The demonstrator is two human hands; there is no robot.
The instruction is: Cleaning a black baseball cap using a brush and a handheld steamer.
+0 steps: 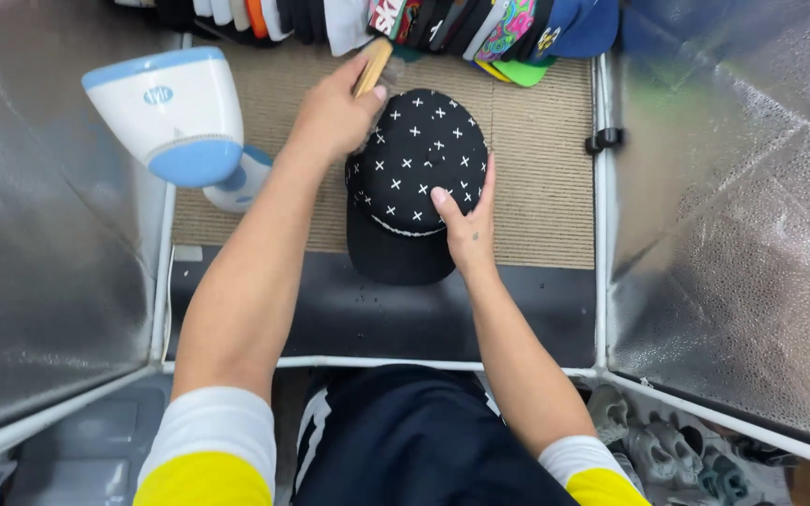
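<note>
While my left hand (335,114) grips a wooden-handled brush (373,66) against the cap's eleven o'clock edge, I see the black cap with white crosses (414,169) lying mid-mat on the beige mat (541,169). My right hand (466,225), fingers open, presses its four o'clock side. A blue-and-white steamer (175,117) sits at nine o'clock.

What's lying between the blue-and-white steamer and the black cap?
In the head view, only the left hand and forearm cross between the steamer and cap.

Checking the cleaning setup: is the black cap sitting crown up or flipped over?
Crown up. The black cap shows its white-cross top and flat brim; the right hand steadies it, the left hand holds a wooden brush.
</note>
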